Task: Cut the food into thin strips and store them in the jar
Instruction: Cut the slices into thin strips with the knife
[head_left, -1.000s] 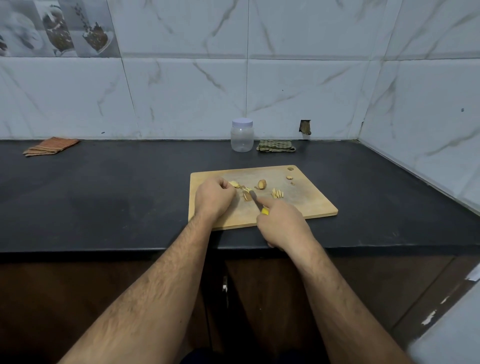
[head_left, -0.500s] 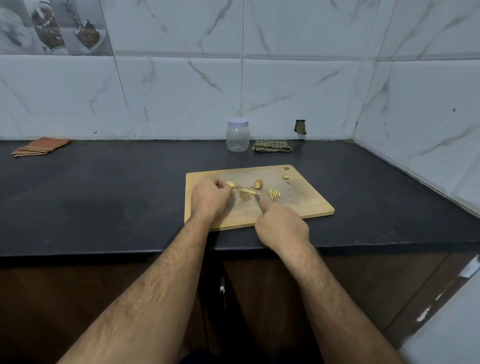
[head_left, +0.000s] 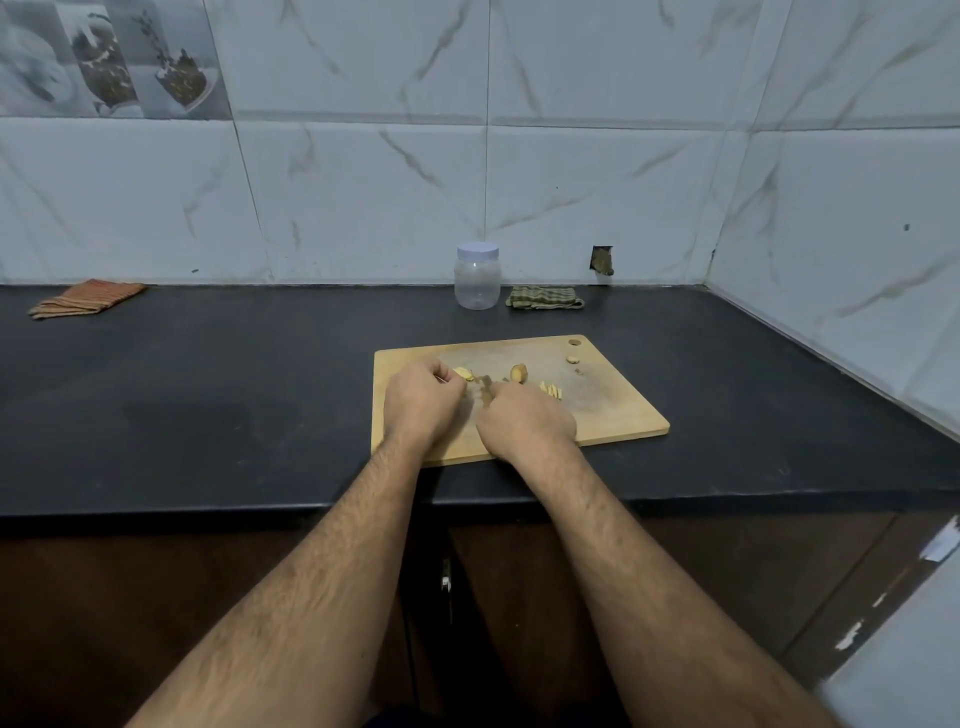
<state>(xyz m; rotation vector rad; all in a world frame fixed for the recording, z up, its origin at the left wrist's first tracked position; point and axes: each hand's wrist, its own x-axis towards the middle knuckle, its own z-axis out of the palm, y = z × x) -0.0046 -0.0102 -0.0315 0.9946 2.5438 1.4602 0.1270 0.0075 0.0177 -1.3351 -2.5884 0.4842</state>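
Note:
A wooden cutting board (head_left: 613, 410) lies on the black counter. My left hand (head_left: 422, 402) has curled fingers that pinch a pale food slice (head_left: 462, 372) against the board. My right hand (head_left: 527, 423) grips a knife; only part of its blade (head_left: 487, 387) shows between the hands, the handle is hidden. A brown food chunk (head_left: 518, 372) and a small pile of cut strips (head_left: 551, 388) lie just beyond my right hand. The clear plastic jar (head_left: 477, 278) with a white lid stands closed at the wall.
A green checked cloth (head_left: 544, 299) lies right of the jar. An orange striped cloth (head_left: 85, 297) lies far left on the counter (head_left: 208, 395). Two small food scraps (head_left: 573, 359) sit near the board's hanging hole. Tiled walls close the back and right.
My right hand has slid left and closer to my left hand, covering the knife's yellow handle. The left hand stays on the slice.

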